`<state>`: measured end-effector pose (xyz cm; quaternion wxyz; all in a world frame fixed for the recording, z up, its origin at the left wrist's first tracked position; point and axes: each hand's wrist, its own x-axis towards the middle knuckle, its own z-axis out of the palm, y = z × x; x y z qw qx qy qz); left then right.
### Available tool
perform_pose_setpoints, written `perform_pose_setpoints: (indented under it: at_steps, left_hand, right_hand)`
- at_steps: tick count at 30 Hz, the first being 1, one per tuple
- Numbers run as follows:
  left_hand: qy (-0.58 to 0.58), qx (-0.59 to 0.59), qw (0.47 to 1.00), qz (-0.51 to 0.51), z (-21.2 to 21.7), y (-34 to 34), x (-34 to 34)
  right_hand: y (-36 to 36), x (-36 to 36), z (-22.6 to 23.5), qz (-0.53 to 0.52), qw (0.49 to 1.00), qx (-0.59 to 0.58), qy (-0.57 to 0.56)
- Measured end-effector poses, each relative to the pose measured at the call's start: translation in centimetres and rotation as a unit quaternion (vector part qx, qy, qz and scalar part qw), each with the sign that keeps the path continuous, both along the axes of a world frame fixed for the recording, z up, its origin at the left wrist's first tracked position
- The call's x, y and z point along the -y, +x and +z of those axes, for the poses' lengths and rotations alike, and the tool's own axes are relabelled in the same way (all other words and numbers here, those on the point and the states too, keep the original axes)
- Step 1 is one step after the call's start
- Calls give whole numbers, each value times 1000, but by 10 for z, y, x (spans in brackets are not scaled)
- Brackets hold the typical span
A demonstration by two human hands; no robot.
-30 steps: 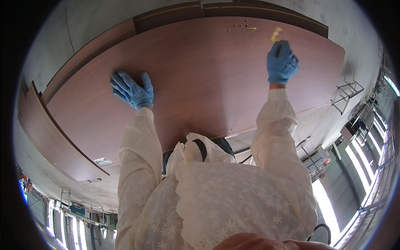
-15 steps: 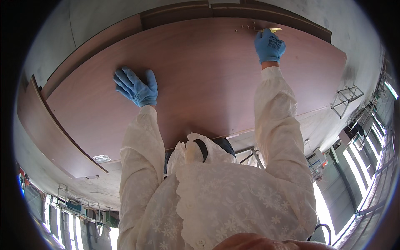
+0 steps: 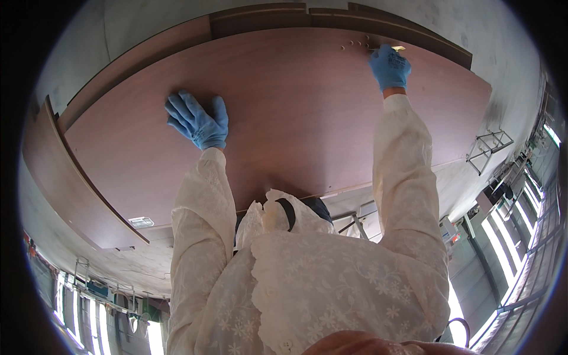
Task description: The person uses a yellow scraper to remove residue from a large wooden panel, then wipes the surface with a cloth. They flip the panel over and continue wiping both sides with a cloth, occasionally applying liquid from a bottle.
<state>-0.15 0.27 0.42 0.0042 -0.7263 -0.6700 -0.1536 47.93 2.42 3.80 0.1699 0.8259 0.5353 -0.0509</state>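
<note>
A large reddish-brown wooden panel (image 3: 278,112) lies flat in front of me. On its left part rests my left hand (image 3: 199,121) in a blue glove, palm down with fingers spread, holding nothing. My right hand (image 3: 390,68), gloved in the same blue, is closed near the panel's far edge. From its fingers pokes a small, flat yellow piece (image 3: 399,48), perhaps a cloth or paper; the grip hides most of it. Several small round holes or dots (image 3: 355,42) show just left of that hand.
Beyond the far edge are more brown boards (image 3: 260,19). A long narrow board (image 3: 83,183) lies along the left side. To the right stands a metal frame (image 3: 489,151) on the grey floor (image 3: 497,65). A whitish label (image 3: 141,222) is by the near left edge.
My right hand has moved slightly right and toward me with the yellow piece, away from the small dots. My left hand stays flat in its place on the panel.
</note>
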Motion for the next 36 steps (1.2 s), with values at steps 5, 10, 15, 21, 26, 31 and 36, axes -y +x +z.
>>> perform_pose_setpoints:
  at_steps: [5, 10, 15, 21, 26, 31, 36]
  left_hand:
    - [-15, -2, 1000, 8, 0, 0, 1]
    - [-5, 2, 1000, 6, -3, 0, 0]
    - [-18, 1, 1000, 12, -3, 0, 1]
    - [2, 1, 1000, 6, -2, 1, 1]
    - [6, -3, 1000, 2, 0, 1, -1]
    - [2, -7, 1000, 2, 1, 1, -1]
    - [8, -11, 1000, -2, -2, 0, -1]
  right_hand:
    - [-14, 19, 18, -8, 998, -18, 58]
    - [-7, 26, 25, -71, 985, 21, 154]
    - [0, 15, 18, -59, 997, 7, 55]
    - [-14, 0, 20, -85, 995, -51, 10]
    - [-13, -15, 25, -125, 988, -73, -54]
    - [4, -21, 18, -120, 985, -93, -80]
    - [26, -18, 6, -132, 979, -146, -60]
